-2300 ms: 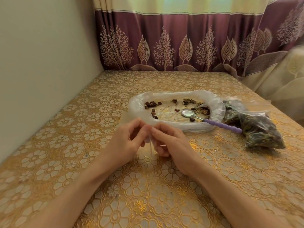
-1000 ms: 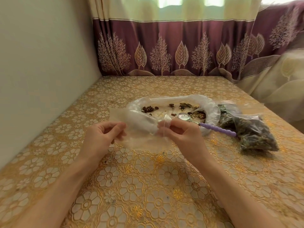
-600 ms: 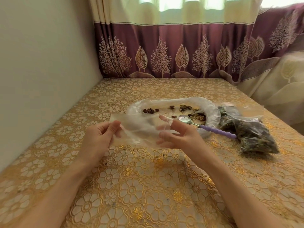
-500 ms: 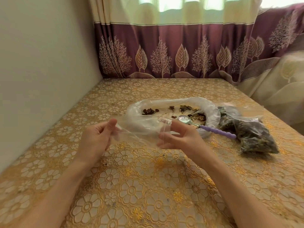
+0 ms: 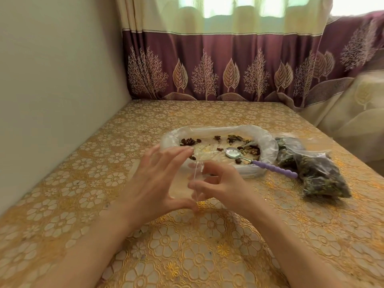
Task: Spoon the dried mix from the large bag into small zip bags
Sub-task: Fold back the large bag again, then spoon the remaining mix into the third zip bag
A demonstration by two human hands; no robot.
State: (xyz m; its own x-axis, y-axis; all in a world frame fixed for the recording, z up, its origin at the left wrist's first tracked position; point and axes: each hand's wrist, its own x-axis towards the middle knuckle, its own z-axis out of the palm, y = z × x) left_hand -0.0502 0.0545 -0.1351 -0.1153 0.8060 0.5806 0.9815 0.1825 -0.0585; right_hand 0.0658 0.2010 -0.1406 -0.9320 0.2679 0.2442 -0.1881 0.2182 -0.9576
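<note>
A clear small zip bag (image 5: 181,185) hangs between my hands just above the table, in front of the large bag. My left hand (image 5: 155,183) has its fingers straight and its thumb spread, lying against the small bag's left side. My right hand (image 5: 221,187) pinches the small bag's right edge with curled fingers and thumb. The large bag (image 5: 169,140) lies rolled open, with only scattered bits of dried mix (image 5: 252,150) in it. A spoon with a purple handle (image 5: 274,168) rests with its bowl inside the large bag.
Two filled zip bags (image 5: 320,179) of dark dried mix lie to the right of the large bag. A wall runs along the left side of the table (image 5: 187,256), and a curtain hangs behind it and at its right.
The small bag was stretched wide between both hands. My hands have since come together, and my left hand's fingers have straightened out along the bag.
</note>
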